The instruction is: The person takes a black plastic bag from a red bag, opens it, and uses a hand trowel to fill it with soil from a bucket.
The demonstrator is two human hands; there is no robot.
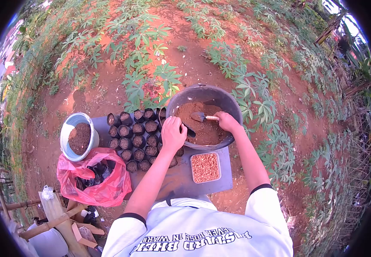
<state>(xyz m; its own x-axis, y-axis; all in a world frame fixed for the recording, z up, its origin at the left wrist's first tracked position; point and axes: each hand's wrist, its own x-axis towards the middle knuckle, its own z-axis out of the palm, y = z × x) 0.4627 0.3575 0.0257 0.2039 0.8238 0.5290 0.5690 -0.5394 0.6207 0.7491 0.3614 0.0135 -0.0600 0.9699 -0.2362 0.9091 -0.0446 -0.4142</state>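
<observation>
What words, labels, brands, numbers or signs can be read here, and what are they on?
"LOSE IN WAR": on the shirt, upside down, in the smaller line; the letters at both ends are unclear.
"STARD BHE": on the shirt too, upside down, in the larger line; its ends are also unclear.
I can make out no other text: none on the red bag, the bucket or the black tub.

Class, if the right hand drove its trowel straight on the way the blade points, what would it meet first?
Most likely the soil in the dark tub, just ahead of the trowel, though depth is unclear.
</observation>
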